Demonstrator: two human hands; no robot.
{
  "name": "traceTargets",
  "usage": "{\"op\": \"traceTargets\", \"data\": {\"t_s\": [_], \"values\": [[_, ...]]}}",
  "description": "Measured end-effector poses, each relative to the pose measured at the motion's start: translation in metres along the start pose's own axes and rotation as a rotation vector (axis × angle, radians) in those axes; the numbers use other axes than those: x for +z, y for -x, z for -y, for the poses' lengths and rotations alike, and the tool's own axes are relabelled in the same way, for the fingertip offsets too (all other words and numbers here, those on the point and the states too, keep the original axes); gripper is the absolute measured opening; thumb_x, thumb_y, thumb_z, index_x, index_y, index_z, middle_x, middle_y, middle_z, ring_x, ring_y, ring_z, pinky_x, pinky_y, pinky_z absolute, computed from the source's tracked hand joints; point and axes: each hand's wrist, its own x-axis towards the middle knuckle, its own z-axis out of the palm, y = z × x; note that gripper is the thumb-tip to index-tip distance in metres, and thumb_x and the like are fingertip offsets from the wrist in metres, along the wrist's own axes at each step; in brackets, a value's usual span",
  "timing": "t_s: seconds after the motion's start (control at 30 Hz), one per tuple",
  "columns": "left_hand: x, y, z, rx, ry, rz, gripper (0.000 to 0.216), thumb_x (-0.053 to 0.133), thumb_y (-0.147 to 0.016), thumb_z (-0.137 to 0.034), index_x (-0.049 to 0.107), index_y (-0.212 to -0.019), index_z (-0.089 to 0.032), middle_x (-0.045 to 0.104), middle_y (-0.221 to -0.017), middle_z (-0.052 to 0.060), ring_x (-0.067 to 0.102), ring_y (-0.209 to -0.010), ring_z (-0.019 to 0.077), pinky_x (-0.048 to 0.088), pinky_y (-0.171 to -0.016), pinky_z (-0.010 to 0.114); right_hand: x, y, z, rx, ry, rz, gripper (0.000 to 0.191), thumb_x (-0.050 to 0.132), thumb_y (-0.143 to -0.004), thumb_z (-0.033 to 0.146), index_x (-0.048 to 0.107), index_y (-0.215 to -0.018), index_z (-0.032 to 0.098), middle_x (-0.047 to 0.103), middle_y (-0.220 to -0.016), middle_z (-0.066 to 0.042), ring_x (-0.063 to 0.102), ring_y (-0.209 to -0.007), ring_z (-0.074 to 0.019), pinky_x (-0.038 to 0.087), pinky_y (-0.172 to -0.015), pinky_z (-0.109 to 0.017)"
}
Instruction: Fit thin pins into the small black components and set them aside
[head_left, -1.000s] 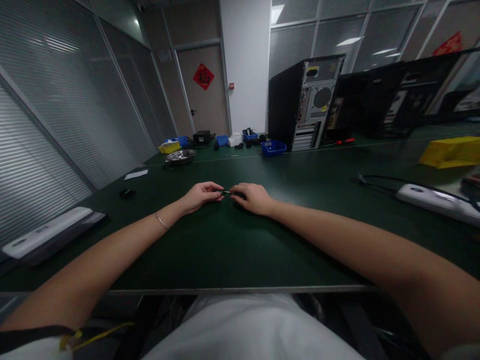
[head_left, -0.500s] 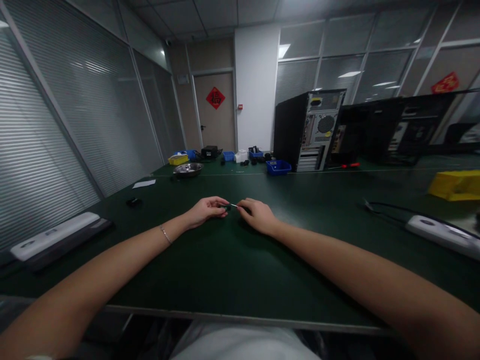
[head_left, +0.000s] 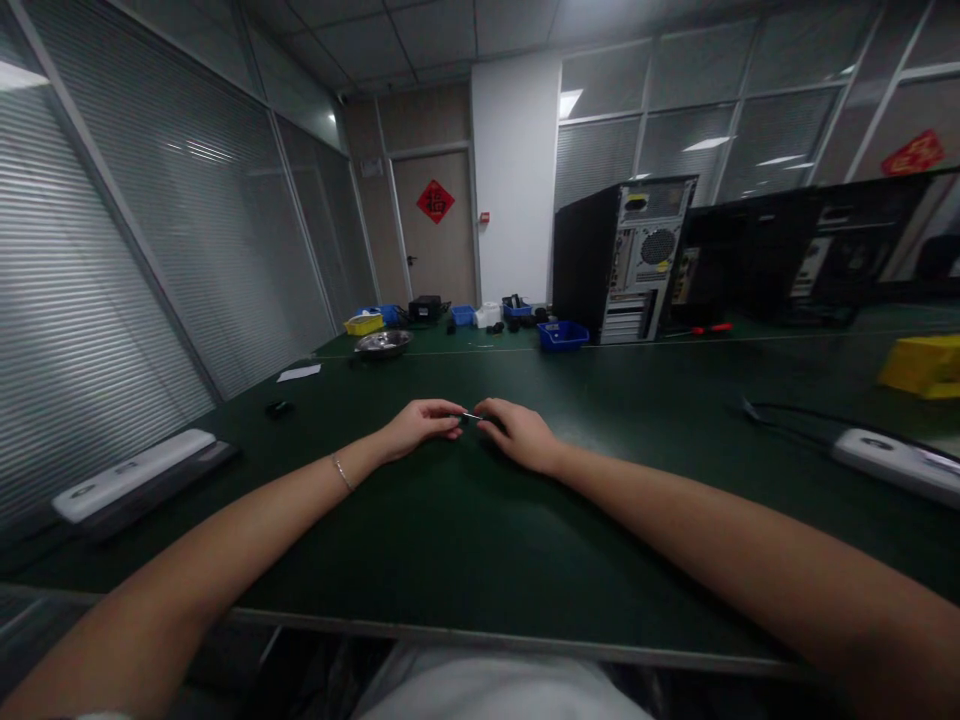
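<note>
My left hand (head_left: 418, 430) is closed in a pinch on a small dark piece (head_left: 464, 421), too small to name, just above the green table (head_left: 450, 540). Facing it, my right hand (head_left: 519, 434) has its fingers closed around one end of a thin silvery rod (head_left: 473, 416). The rod spans the narrow gap between my fingertips, and its far end meets or lies over the dark piece; I cannot tell which. My right fingers hide the rest of the rod.
Power strips lie at left (head_left: 135, 475) and right (head_left: 896, 462). Further back are a small black object (head_left: 278, 408), a white paper (head_left: 299, 373), a metal bowl (head_left: 383, 344), a blue bin (head_left: 562, 337), a computer tower (head_left: 589, 262), a red-handled tool (head_left: 712, 329) and a yellow bin (head_left: 924, 366).
My hands are slightly closer together, and less of the dark piece shows beyond my left fingertips. The whole scene has shifted a little to the right as the camera turned. Both grips stay closed.
</note>
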Motion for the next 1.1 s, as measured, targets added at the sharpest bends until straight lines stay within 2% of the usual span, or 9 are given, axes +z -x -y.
{"op": "traceTargets", "data": {"t_s": [0.2, 0.4, 0.57, 0.73, 0.9, 1.1], "values": [[0.002, -0.020, 0.011, -0.023, 0.015, -0.082, 0.035, 0.072, -0.074, -0.018, 0.064, -0.107, -0.011, 0.067, -0.086, 0.008, 0.064, -0.075, 0.0125, 0.052, -0.077, 0.027, 0.006, -0.002, -0.008, -0.002, 0.005, -0.050, 0.025, 0.046, -0.090, 0.028, 0.057, -0.112, 0.022, 0.061, -0.104, -0.006, 0.057, -0.092, -0.0170, 0.042, -0.079, -0.028], [0.017, -0.042, 0.013, 0.000, 0.134, -0.119, 0.027, 0.069, -0.074, -0.007, 0.066, -0.101, -0.010, 0.067, -0.094, 0.010, 0.064, -0.074, 0.0114, 0.053, -0.075, 0.025, 0.003, -0.006, -0.024, 0.062, 0.009, -0.141, 0.025, 0.051, -0.088, 0.031, 0.060, -0.109, 0.022, 0.062, -0.099, -0.006, 0.057, -0.090, -0.0178, 0.042, -0.077, -0.029], [0.007, -0.036, 0.016, 0.031, 0.229, -0.140, 0.029, 0.066, -0.075, -0.004, 0.065, -0.104, -0.009, 0.067, -0.090, 0.010, 0.065, -0.081, 0.0127, 0.052, -0.080, 0.024, -0.005, -0.006, -0.038, 0.022, -0.009, -0.108, 0.027, 0.053, -0.087, 0.032, 0.062, -0.111, 0.022, 0.061, -0.100, -0.007, 0.057, -0.089, -0.0177, 0.043, -0.078, -0.030], [0.002, -0.031, 0.014, 0.007, 0.232, -0.109, 0.034, 0.067, -0.074, -0.003, 0.064, -0.107, -0.010, 0.066, -0.100, 0.012, 0.065, -0.090, 0.0161, 0.051, -0.087, 0.026, -0.003, -0.004, -0.034, -0.055, 0.027, -0.027, 0.028, 0.055, -0.086, 0.033, 0.064, -0.111, 0.023, 0.061, -0.102, -0.006, 0.058, -0.090, -0.0180, 0.043, -0.079, -0.029], [0.003, -0.032, 0.013, -0.008, 0.235, -0.116, 0.035, 0.066, -0.074, -0.001, 0.064, -0.108, -0.009, 0.066, -0.100, 0.012, 0.065, -0.091, 0.0165, 0.051, -0.088, 0.026, -0.002, -0.002, -0.026, -0.086, 0.067, -0.038, 0.029, 0.052, -0.088, 0.031, 0.063, -0.113, 0.022, 0.060, -0.104, -0.007, 0.058, -0.094, -0.0189, 0.043, -0.079, -0.029], [0.004, -0.033, 0.014, -0.007, 0.257, -0.128, 0.034, 0.065, -0.074, 0.000, 0.064, -0.106, -0.009, 0.067, -0.094, 0.011, 0.066, -0.088, 0.0160, 0.051, -0.088, 0.027, -0.001, -0.002, -0.026, -0.051, 0.091, -0.072, 0.028, 0.050, -0.089, 0.031, 0.062, -0.113, 0.021, 0.061, -0.104, -0.007, 0.058, -0.095, -0.0192, 0.043, -0.080, -0.030]]}}
